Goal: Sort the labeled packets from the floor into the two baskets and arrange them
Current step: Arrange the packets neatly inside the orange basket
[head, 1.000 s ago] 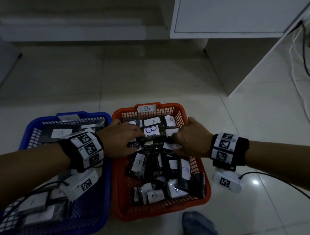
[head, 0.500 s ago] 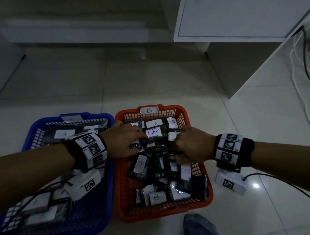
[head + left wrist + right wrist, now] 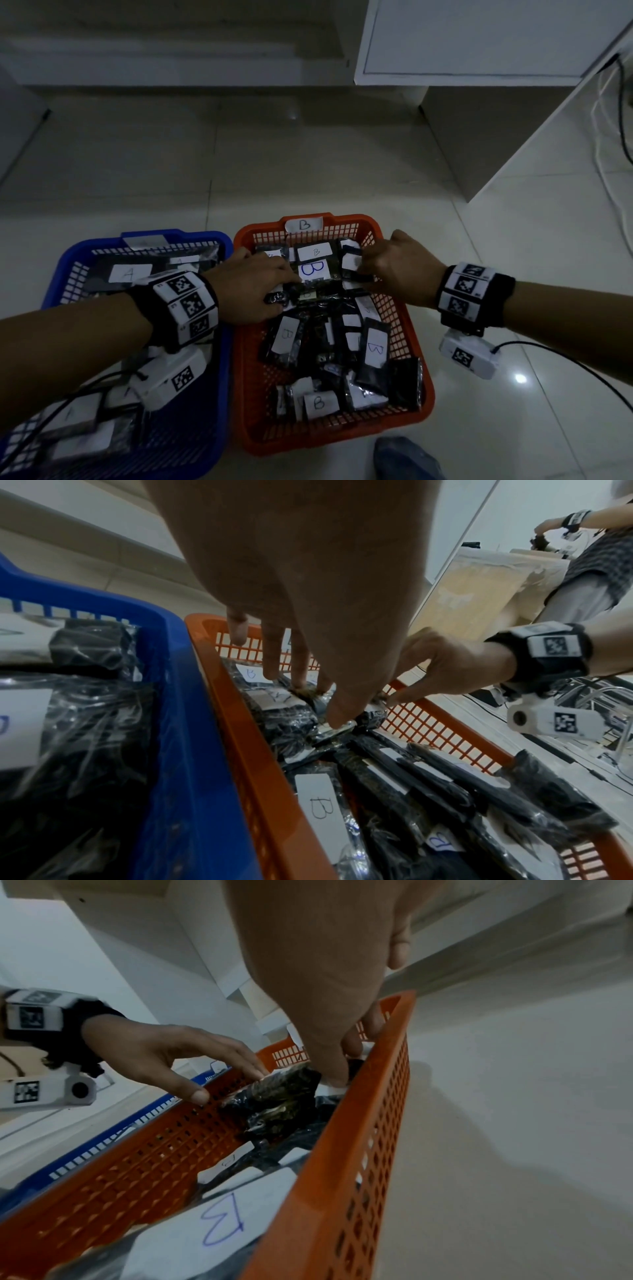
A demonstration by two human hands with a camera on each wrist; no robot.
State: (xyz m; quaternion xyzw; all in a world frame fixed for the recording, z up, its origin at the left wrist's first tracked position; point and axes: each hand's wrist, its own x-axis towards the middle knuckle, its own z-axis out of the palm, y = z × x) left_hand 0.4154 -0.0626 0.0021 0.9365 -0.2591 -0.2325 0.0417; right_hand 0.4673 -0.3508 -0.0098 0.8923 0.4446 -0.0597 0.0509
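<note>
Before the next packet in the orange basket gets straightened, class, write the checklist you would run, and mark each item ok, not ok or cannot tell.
1. Both hands in the orange basket: ok; left hand and right hand work at its far end.
2. Basket tag reads B: ok.
3. Readable labels inside match, such as the blue B packet: ok; some labels are hidden.
4. Blue basket holds A packets: ok for the readable ones.
5. Floor shows no packets: ok in view.
6. Grip on a packet: cannot tell; fingertips touch the wrappers.
</note>
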